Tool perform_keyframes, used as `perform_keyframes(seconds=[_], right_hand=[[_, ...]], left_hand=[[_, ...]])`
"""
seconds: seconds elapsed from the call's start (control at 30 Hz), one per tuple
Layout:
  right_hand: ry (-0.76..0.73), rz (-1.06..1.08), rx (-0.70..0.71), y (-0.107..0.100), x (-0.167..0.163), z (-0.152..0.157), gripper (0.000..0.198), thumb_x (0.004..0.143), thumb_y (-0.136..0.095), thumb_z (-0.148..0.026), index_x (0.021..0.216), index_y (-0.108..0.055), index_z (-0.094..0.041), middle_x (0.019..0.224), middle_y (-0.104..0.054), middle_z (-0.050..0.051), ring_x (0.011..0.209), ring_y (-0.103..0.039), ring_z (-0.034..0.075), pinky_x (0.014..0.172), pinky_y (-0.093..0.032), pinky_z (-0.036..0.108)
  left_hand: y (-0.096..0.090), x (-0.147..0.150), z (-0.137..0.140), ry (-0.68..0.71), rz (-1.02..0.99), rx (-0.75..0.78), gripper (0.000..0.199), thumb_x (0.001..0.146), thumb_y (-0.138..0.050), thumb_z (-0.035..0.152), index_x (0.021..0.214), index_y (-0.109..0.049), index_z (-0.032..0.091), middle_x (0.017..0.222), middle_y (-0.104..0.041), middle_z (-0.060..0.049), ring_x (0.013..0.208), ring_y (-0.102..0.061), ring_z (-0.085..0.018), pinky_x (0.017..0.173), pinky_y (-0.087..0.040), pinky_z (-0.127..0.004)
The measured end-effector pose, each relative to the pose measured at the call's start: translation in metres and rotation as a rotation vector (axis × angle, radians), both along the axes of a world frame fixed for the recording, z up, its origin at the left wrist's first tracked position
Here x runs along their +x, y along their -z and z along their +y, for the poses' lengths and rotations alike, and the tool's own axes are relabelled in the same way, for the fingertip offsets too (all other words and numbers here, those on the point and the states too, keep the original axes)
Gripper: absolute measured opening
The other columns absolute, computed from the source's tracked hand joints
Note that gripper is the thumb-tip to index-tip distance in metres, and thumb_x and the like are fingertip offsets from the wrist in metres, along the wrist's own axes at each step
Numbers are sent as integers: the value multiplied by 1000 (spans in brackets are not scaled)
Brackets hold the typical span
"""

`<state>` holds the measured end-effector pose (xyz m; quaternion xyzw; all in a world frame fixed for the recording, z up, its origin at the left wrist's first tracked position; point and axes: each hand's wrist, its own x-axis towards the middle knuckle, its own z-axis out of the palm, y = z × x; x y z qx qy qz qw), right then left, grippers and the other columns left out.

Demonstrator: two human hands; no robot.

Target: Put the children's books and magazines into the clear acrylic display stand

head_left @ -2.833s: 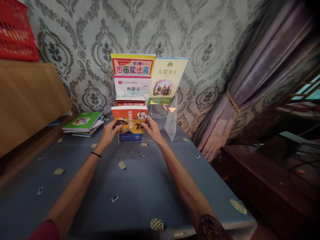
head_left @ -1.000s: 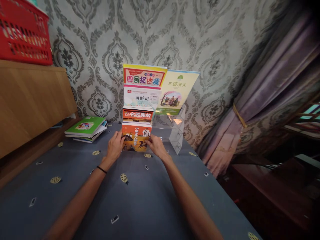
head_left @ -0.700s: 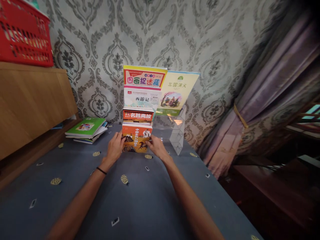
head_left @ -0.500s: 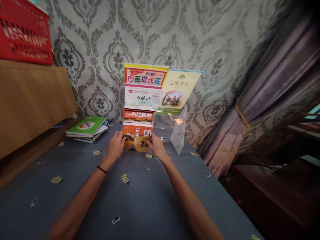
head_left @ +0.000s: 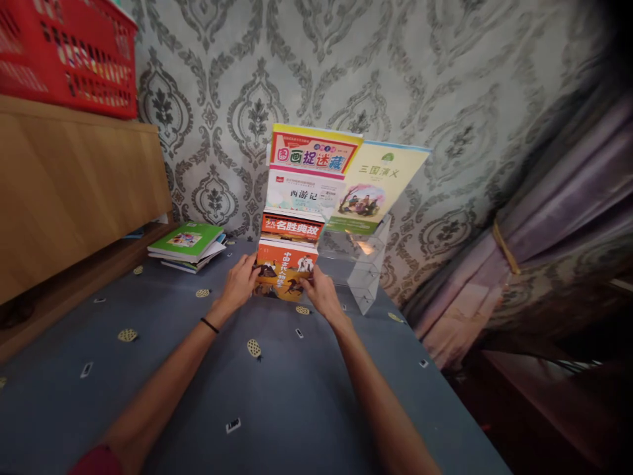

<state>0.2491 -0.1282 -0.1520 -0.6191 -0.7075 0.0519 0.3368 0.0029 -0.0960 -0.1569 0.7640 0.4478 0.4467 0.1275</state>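
An orange book [head_left: 285, 272] stands in the lowest front tier of a clear tiered display rack [head_left: 368, 277]. My left hand [head_left: 241, 280] grips its left edge, and my right hand [head_left: 320, 288] holds the right edge with thumb and fingers. Behind it, rising in steps, are a red-and-black book [head_left: 293, 227], a white book [head_left: 301, 192] and a tall yellow-topped book [head_left: 316, 152]. A pale yellow-green book [head_left: 373, 188] leans at the upper right of the rack. The orange book's bottom edge and the rack parts behind the books are hidden.
On the left of the blue tablecloth [head_left: 188, 396] lies a stack of books with a green cover [head_left: 190, 241] on top. A wooden cabinet [head_left: 84, 178] carries a red basket [head_left: 93, 59]. Patterned wall stands behind; a tied curtain [head_left: 459, 297] hangs at right.
The view has shifted, so the scene sits a little farther right. Both hands stay on the orange book's sides, and the books keep their places in the rack.
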Motion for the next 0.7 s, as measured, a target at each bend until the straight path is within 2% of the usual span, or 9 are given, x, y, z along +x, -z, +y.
perform_keyframes(seconds=[0.1,0.2,0.27,0.33,0.5,0.7], right_hand=[[25,-5,-13,0,2,0,18,90,-61,-24,108,-60,-21,91,-76,7,83,-72,23,69,-47,28],[56,-17,-40,0,5,2,18,88,-63,-28,105,-63,-21,90,-77,8,81,-73,24,67,-48,28],[46,-5,-58,1,7,5,19,86,-63,-29,103,-64,-20,90,-78,9,81,-73,25,67,-49,29],[12,43,-69,2,10,7,21,85,-63,-29,103,-64,-20,92,-79,9,82,-74,25,68,-51,30],[-27,141,-91,7,14,12,27,81,-64,-35,103,-64,-19,94,-80,10,84,-76,25,69,-55,32],[-30,142,-74,9,9,12,28,80,-63,-37,100,-66,-17,97,-80,13,81,-76,27,67,-55,33]], left_hand=[[-2,-10,10,123,-117,-108,50,87,-60,16,137,-56,16,114,-67,-11,108,-62,-27,100,-51,-46],[-2,-22,21,178,-204,-201,54,83,-63,16,136,-56,14,105,-70,-10,94,-67,-25,78,-61,-40],[-1,-30,28,192,-264,-247,52,83,-61,17,135,-56,13,104,-69,-11,87,-69,-23,64,-62,-34],[1,-36,34,196,-318,-281,48,85,-56,15,133,-57,12,105,-69,-12,85,-70,-21,59,-61,-29],[-1,-39,37,202,-356,-325,42,87,-49,9,127,-61,12,104,-72,-11,84,-72,-18,59,-60,-24],[-8,-22,23,211,-220,-299,41,85,-48,6,121,-67,11,106,-74,-12,94,-71,-23,67,-62,-31]])
